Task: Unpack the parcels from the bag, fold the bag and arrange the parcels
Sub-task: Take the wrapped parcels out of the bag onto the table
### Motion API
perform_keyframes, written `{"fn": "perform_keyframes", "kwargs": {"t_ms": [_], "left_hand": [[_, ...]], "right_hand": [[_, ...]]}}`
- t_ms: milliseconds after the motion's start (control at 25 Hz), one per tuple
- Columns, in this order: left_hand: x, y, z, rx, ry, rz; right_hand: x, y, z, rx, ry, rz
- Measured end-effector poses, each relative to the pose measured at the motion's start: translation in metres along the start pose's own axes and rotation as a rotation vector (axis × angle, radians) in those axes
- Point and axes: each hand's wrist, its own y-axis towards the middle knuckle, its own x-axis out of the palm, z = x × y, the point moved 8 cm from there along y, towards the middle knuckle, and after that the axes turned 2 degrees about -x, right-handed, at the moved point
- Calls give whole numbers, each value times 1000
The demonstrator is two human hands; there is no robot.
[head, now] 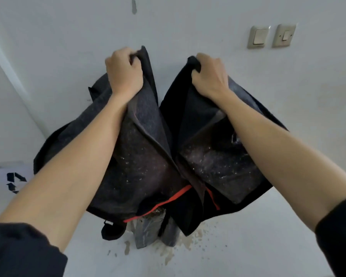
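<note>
A large black fabric bag (146, 156) with red trim hangs upside down in front of me, its dusty underside toward the camera. My left hand (125, 71) grips one upper corner of the bag and my right hand (210, 76) grips the other, both raised near the wall. Below the bag's mouth, dark grey plastic-wrapped parcels (148, 230) stick out onto the white surface (248, 246). Most of each parcel is hidden by the bag. A black strap (112, 230) dangles at the lower left.
Brownish grit and crumbs (180, 248) lie scattered on the white surface around the parcels. A white box with a black recycling mark (14, 181) sits at the left. Two light switches (272, 36) are on the wall at upper right.
</note>
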Motion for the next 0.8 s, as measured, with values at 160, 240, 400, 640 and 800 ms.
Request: {"fn": "perform_keyframes", "kwargs": {"t_ms": [160,240,400,640,800], "left_hand": [[33,-68,-23,-155,-107,-87],[36,-74,-29,-193,-113,-62],[51,-67,-20,-262,-133,-208],[65,-68,-5,-399,-120,-405],[84,-79,13,-463,74,-647]], "right_hand": [[47,-44,0,127,126,-257],[57,-52,-2,184,370,-338],[55,-55,10,175,747,-407],[57,-75,21,-43,565,-661],[56,-93,19,-101,525,-767]]}}
